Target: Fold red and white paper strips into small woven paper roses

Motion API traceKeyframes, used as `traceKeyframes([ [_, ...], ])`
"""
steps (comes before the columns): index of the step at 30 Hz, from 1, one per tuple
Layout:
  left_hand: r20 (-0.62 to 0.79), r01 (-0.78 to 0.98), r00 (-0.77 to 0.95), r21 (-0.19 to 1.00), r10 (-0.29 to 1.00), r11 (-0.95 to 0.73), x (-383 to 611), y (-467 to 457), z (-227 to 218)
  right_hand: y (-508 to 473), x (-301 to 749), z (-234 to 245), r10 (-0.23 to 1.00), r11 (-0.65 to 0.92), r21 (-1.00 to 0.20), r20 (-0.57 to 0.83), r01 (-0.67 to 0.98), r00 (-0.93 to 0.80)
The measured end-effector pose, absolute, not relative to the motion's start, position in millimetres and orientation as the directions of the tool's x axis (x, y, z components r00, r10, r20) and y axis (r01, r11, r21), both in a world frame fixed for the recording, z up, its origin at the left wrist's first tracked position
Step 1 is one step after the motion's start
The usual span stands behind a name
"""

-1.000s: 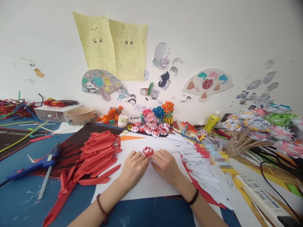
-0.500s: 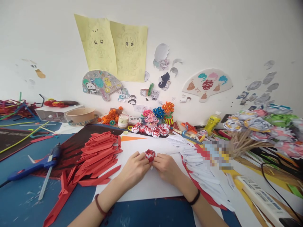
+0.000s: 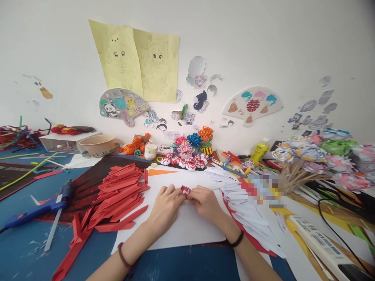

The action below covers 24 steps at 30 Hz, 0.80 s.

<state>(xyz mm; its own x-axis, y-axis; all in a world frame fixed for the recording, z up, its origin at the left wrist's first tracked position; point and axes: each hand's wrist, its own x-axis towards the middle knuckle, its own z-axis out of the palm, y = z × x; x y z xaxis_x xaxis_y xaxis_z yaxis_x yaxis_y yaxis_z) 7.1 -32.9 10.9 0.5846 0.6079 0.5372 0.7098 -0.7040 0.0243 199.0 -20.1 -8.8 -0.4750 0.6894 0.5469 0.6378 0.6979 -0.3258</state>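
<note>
Between my two hands, above the white paper sheet point(image 3: 164, 234), is a small red and white paper flower point(image 3: 185, 191). My left hand point(image 3: 167, 203) pinches it from the left. From the other side, the closed fingers of my right hand point(image 3: 206, 202) grip it, and they cover its lower part. Folded red paper strips point(image 3: 120, 195) are heaped left of my left hand. To the right of my right hand lie many white paper strips point(image 3: 246, 210). Finished red and white flowers point(image 3: 190, 163) sit in a cluster beyond the sheet.
A blue glue gun point(image 3: 58, 201) lies at the left. A beige bowl point(image 3: 96, 144) and a white jar point(image 3: 150, 151) stand at the back, near a yellow bottle point(image 3: 259, 152). At the right are a bundle of paper flowers point(image 3: 313, 152) and a white power strip point(image 3: 322, 242).
The flower has tipped or turned between my fingers, and less of it shows now. Both hands have closed in around it. The view has shifted slightly.
</note>
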Motion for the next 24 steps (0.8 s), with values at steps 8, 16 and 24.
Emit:
traceKeyframes([
  [8,0.525,0.744,0.501,0.145,0.688,-0.652,11,-34,13,-19,192,-6,0.795,0.605,-0.64,0.513,0.473,-0.323],
  [16,0.51,0.659,0.37,0.445,0.776,-0.606,10,-34,19,-21,192,5,0.823,0.567,-0.719,0.499,0.401,-0.27],
  [24,0.568,0.475,0.272,0.623,0.777,-0.622,3,-25,18,-23,192,6,0.872,0.453,-0.871,0.389,0.191,-0.297],
])
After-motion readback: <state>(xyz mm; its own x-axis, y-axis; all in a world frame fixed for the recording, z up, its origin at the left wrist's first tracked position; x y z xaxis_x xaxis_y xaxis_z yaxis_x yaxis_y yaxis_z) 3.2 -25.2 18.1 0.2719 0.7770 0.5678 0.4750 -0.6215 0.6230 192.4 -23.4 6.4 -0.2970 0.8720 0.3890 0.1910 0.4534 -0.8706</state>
